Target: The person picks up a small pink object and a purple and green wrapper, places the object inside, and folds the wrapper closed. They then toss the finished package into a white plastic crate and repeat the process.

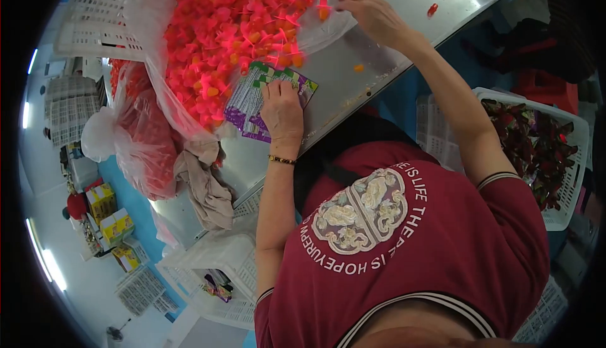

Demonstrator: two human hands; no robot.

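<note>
A: Pressing down flat, our left hand (281, 113) lies palm-down on the printed cards (255, 103), fingers together and closed around nothing; the stack seems pinned that way so it stays put on the metal table (404, 7).

B: And the right hand (372, 13)?

A: It lies across the table from the cards, at the edge of the heap of small pink and orange plastic pieces (246, 26). The fingers curl into the pieces, but we cannot tell whether they have closed on one.

B: Why is the heap so close to the cards?

A: It spills from a clear plastic bag (158, 89) right up against the cards' far edge, so we judge either hand can reach it without shifting. A few stray pieces lie on bare metal beyond the cards.

B: And the arms?

A: The left forearm runs straight to the cards, bracelet (281, 159) at the wrist; the right is stretched long past them. A white basket (571, 159) of dark wrappers sits off to the cards' right, below table level.
</note>
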